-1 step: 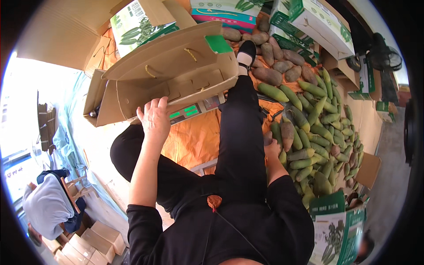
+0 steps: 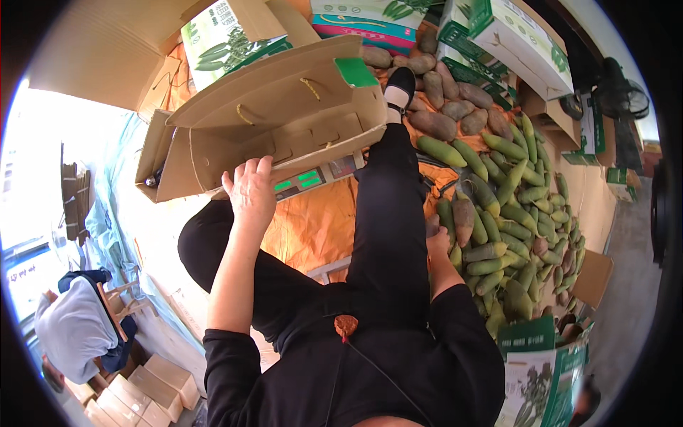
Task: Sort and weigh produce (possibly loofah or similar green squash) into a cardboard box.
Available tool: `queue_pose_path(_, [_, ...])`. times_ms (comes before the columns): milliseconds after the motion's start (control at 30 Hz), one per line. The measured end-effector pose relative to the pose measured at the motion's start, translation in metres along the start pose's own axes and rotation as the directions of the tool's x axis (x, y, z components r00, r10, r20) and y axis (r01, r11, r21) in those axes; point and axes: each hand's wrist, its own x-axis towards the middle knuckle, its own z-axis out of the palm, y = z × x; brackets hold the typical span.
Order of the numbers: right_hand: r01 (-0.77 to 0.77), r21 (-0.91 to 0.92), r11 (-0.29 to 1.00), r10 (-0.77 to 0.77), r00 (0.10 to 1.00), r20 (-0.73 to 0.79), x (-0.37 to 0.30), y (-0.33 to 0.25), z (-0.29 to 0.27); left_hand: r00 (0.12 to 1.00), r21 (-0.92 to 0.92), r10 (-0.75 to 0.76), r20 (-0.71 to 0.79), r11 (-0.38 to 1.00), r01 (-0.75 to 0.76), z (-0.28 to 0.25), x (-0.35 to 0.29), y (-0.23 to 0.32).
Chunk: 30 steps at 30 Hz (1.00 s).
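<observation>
My left hand (image 2: 252, 191) has its fingers curled over the near edge of an open cardboard box (image 2: 203, 167), with its thumb side against the outer wall. Two yellow cord handles show inside the box, and no goods are visible in it. Under its near side is a scale (image 2: 320, 175) with lit green displays. Low beside my right leg, my right hand (image 2: 439, 244) is closed round a dull reddish-brown root vegetable (image 2: 432, 225), mostly hidden by the fingers and leg. Close to that hand lie another brown root (image 2: 463, 219) and many long green radishes (image 2: 517, 224).
Brown roots (image 2: 434, 124) lie on orange sheeting (image 2: 313, 228) by my foot. White-and-green cartons (image 2: 523, 46) stand at the far right; another (image 2: 530, 377) stands near right. A fan (image 2: 617, 92) is at the right. At the left, a person in a light top (image 2: 78, 327) is near stacked pale boxes (image 2: 139, 395).
</observation>
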Motion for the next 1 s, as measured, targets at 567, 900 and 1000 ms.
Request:
queue_pose_path(567, [0.057,0.679,0.732,-0.129,0.990,0.056,0.030,-0.001,-0.026,0.995,0.008,0.051,-0.088,0.999,-0.050,0.010,0.010,-0.009])
queue_pose_path(900, [0.824,0.564,0.053,-0.865,0.320,-0.387,-0.149,-0.230,-0.216,0.997,0.084,0.032,-0.065,0.996,-0.026,0.007,0.010,-0.014])
queue_pose_path(1000, [0.966,0.257,-0.010,-0.940,0.078,-0.331,-0.189,-0.288,-0.216,0.998,0.093,0.028,-0.063,0.995,-0.022,0.004,0.008,-0.016])
